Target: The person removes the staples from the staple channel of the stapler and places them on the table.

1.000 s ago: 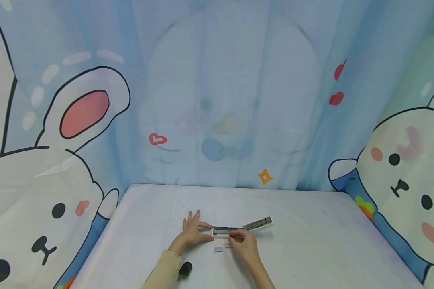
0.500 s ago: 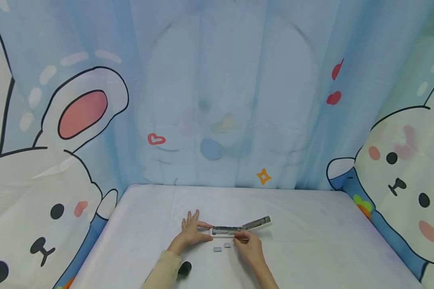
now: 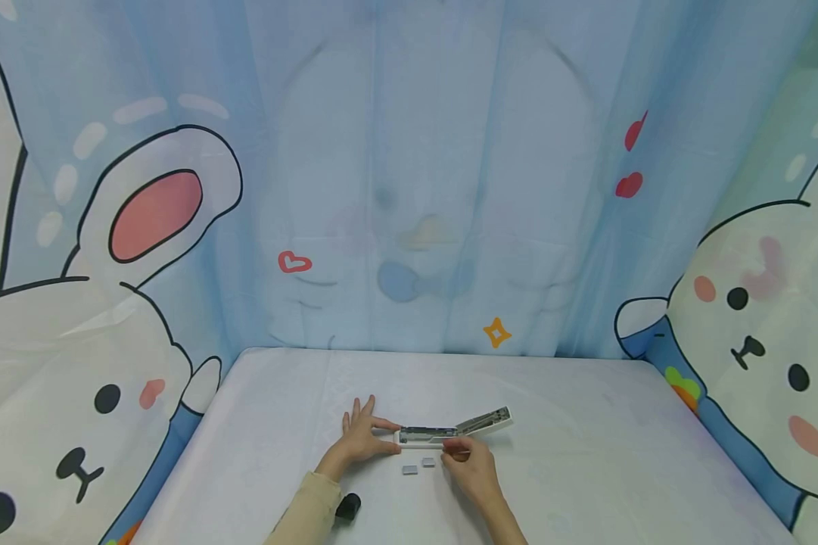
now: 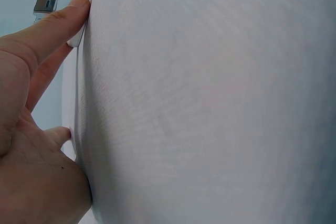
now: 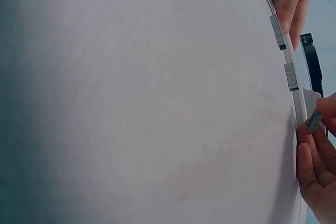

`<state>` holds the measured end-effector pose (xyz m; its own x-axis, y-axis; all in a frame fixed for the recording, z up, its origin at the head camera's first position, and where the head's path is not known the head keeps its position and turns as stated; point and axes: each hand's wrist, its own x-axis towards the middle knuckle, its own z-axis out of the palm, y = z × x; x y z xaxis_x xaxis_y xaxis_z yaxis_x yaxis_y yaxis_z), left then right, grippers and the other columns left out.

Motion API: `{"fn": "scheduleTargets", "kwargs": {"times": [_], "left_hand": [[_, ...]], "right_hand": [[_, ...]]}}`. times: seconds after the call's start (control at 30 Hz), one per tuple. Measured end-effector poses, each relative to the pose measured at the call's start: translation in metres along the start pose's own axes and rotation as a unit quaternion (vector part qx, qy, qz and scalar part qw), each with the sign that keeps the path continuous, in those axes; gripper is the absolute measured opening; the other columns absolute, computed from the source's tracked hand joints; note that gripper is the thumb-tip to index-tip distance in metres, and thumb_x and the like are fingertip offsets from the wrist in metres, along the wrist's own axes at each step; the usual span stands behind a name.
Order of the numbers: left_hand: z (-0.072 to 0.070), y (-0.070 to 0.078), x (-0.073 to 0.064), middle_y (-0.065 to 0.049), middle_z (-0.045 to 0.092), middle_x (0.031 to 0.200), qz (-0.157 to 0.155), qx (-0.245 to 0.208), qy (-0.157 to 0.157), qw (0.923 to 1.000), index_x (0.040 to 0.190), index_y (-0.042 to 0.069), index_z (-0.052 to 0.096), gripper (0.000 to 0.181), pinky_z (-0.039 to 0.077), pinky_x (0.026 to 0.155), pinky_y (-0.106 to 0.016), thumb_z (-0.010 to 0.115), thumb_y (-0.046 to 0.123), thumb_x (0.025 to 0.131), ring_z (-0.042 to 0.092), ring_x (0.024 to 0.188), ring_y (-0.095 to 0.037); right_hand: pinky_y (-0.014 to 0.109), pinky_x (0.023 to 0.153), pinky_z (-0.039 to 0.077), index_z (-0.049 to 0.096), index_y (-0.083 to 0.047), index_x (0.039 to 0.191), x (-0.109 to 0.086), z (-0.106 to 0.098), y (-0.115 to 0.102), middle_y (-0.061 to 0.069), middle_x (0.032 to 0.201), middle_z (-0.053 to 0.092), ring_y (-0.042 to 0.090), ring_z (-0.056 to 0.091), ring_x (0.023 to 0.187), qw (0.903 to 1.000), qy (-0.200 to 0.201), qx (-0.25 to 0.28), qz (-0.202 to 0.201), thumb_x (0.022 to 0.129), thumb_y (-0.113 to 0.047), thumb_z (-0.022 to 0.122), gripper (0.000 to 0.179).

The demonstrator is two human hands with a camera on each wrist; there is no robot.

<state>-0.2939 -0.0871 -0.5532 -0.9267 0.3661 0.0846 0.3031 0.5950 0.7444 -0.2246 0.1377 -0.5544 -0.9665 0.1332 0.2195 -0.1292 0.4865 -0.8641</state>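
A long, slim white stapler with dark metal inner parts (image 3: 418,434) lies opened out on a table covered in white cloth (image 3: 586,446), about midway between the table's left and right edges and well apart from its far edge. One section runs roughly parallel to that far edge; the other angles off toward the far right corner.

The left hand (image 3: 362,439), coming out of a pale yellow sleeve (image 3: 311,503), pinches the stapler's left end, thumb on the near side and index finger on the far side, with the other fingers spread apart. The right hand (image 3: 473,465) is at the stapler's near side, close to where the two sections meet; its thumb and fingertips come together in a narrow pinch on a small grey metal staple strip (image 5: 314,121).

Two short grey metal staple blocks (image 3: 410,470) lie on the cloth on the person's side of the stapler, near each other but apart, the left one a little farther from the table's far edge. A small black object (image 3: 348,507), its kind unclear, sits just beside the sleeve. Beyond the far edge hangs a light blue curtain (image 3: 552,189) printed with white cartoon animals.
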Motion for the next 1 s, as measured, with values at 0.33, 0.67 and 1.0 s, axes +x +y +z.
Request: {"fn": "scheduleTargets", "kwargs": {"times": [0.33,0.67,1.0], "left_hand": [[-0.0007,0.0014,-0.0014,-0.033,0.016,0.157,-0.004,-0.005,-0.001,1.0,0.1,0.011,0.078,0.031,-0.007,0.111,-0.067,0.087,0.021,0.073,-0.004,0.144,-0.054],[-0.0007,0.0008,0.0002,-0.033,0.017,0.157,-0.005,-0.006,0.001,1.0,0.1,0.011,0.079,0.031,-0.007,0.111,-0.067,0.087,0.021,0.073,-0.004,0.145,-0.054],[-0.0009,0.0001,-0.0007,-0.033,0.016,0.157,-0.005,-0.011,-0.004,0.9999,0.1,0.01,0.078,0.03,-0.008,0.111,-0.067,0.087,0.021,0.073,-0.005,0.144,-0.054]], "right_hand": [[0.025,0.068,0.054,0.071,0.005,0.095,0.0006,0.0005,0.002,0.01,0.088,0.07,0.019,0.065,0.078,0.9998,-0.017,-0.008,0.009,0.074,0.008,0.074,0.022],[0.027,0.068,0.053,0.071,0.003,0.097,0.0006,-0.0004,-0.0004,0.011,0.091,0.071,0.019,0.064,0.078,0.9995,-0.017,-0.019,0.018,0.073,0.008,0.075,0.024],[0.032,0.071,0.054,0.071,0.002,0.096,-0.0009,0.0007,-0.0019,0.008,0.091,0.07,0.019,0.064,0.081,0.9991,-0.019,-0.027,0.028,0.073,0.008,0.074,0.025]]}}
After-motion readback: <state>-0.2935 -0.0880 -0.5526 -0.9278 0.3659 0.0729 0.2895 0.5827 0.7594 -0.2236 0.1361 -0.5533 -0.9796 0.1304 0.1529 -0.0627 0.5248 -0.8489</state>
